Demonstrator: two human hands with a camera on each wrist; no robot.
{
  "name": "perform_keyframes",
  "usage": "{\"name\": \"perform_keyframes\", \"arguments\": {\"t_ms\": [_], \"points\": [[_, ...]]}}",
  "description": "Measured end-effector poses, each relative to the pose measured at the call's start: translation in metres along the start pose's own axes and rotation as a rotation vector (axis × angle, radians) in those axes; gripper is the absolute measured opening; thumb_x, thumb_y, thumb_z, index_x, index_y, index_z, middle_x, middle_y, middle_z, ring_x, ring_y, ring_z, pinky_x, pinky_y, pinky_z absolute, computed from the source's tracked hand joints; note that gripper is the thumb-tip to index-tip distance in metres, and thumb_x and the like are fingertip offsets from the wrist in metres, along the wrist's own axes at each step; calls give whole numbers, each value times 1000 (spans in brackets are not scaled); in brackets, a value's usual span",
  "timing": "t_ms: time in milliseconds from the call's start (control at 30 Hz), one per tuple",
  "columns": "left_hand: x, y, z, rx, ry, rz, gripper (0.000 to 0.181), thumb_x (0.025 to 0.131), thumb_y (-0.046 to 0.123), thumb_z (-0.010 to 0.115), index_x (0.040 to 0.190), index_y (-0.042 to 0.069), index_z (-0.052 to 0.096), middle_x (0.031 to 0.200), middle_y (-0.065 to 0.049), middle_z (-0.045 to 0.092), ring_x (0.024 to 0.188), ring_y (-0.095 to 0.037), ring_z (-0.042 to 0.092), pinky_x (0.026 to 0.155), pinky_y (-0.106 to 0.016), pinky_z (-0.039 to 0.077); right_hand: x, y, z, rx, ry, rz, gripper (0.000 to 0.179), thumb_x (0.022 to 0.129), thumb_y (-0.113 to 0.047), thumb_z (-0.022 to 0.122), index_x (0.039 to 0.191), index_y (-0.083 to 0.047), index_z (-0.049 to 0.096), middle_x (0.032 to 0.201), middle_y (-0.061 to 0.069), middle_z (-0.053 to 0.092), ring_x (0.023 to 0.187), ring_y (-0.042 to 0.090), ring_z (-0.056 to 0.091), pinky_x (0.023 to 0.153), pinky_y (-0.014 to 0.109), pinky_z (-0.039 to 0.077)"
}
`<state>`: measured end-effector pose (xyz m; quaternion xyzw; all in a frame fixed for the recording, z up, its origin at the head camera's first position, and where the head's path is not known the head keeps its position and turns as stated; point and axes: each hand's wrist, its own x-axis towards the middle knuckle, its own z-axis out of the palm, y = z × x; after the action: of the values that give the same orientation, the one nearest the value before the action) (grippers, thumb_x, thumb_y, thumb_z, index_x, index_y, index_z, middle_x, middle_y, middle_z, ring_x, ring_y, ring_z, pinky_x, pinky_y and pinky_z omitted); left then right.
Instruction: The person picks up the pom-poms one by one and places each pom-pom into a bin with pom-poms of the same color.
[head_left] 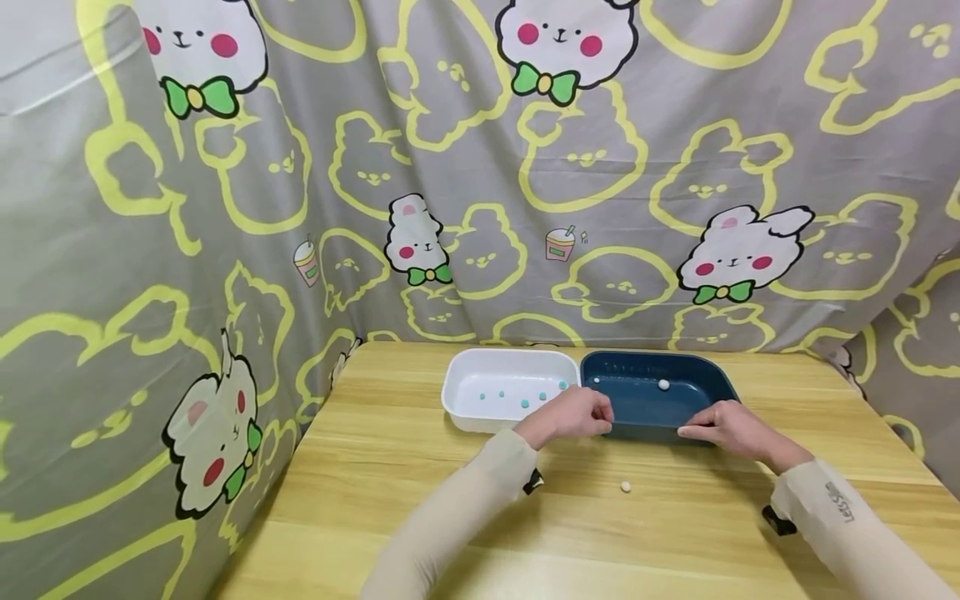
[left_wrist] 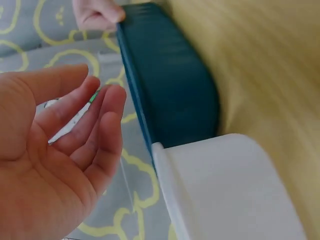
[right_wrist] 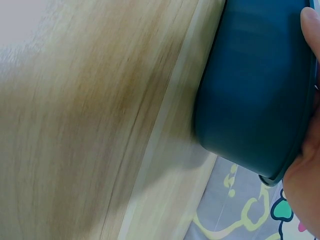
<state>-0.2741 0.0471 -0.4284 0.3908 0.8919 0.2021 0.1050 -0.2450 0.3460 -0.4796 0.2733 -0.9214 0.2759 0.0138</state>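
Observation:
My right hand (head_left: 738, 429) pinches the front right rim of a dark blue bin (head_left: 645, 432), its thumb on the outer wall. The same bin (right_wrist: 255, 85) fills much of the right wrist view. Near the bin's front left corner hovers my left hand (head_left: 568, 412), fingers loosely bent. In the left wrist view nothing shows between its fingers (left_wrist: 112, 130). Inside the blue bin lie a white ball (head_left: 663, 385) and a smaller white ball (head_left: 596, 380). One more whitish ball (head_left: 626, 487) lies on the table in front.
A white bin (head_left: 461, 421) stands against the blue one's left side, with several small teal balls (head_left: 525, 403) in it. Both rest on a wooden table (head_left: 360, 492). Behind and to the left hangs a patterned grey curtain (head_left: 480, 183).

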Motion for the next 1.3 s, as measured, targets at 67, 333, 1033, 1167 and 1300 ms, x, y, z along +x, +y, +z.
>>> {"name": "perform_keyframes", "arguments": {"t_ms": [67,333,1033,1167,1300], "points": [[-5,-1,5,-7,-34,29,4,92,17,64,91,15,68,81,12,62,72,2,55,66,-13,42,0,0,0,4,2,1,20,91,-28,63,86,-15,77,81,-6,71,72,10,66,61,25,49],[-21,-6,30,18,-129,81,15,90,20,65,103,13,67,87,12,63,78,3,55,70,-10,41,-1,-2,-1,4,-2,14,20,91,-30,63,86,-16,77,81,-7,71,73,10,66,62,25,50],[-12,17,69,286,-187,52,19,81,31,75,94,21,65,74,14,53,69,0,48,63,-13,36,2,2,1,-18,20,18,20,90,-30,65,84,-17,78,80,-6,71,72,9,66,62,25,50],[-7,18,73,261,-188,27,16,81,30,75,89,23,64,72,16,52,67,1,48,62,-13,36,2,0,2,-20,20,18,21,90,-31,64,83,-16,77,79,-6,71,70,10,65,61,25,49],[-2,18,76,236,-172,34,15,80,29,77,83,23,63,70,16,53,65,0,48,60,-12,36,1,0,2,-19,15,25,21,90,-30,65,83,-14,77,79,-5,71,70,11,65,60,24,49]]}}
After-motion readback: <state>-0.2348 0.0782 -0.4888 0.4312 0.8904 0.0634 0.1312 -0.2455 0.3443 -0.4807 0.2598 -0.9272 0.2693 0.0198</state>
